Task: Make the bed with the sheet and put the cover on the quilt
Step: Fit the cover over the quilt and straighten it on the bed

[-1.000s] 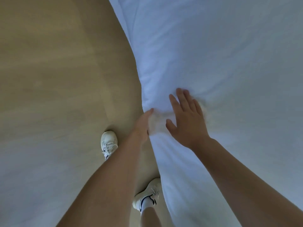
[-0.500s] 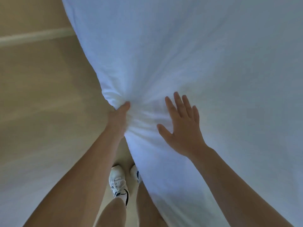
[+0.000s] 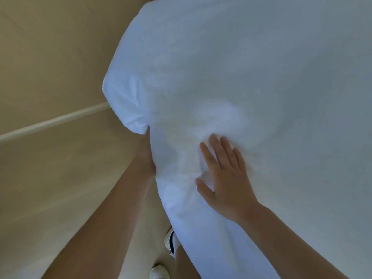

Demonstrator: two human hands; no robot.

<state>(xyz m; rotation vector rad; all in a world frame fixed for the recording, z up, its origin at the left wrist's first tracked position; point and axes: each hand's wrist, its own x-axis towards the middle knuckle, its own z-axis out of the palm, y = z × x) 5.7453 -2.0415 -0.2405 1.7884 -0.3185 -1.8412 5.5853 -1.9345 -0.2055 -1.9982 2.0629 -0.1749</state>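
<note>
Right hand (image 3: 225,184) lies spread flat on the white bedding (image 3: 261,77); left hand (image 3: 148,158) meets its left edge, fingers hidden, grip unclear.

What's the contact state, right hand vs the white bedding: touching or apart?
Touching. The head view shows the right hand lying flat and spread on the white bedding, with the fabric wrinkled up against it and no gap visible.

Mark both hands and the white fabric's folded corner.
right hand (image 3: 225,178): head view, back of the hand.
left hand (image 3: 145,158): head view, its visible outer edge.
folded corner (image 3: 130,117): head view, its hanging tip.
</note>
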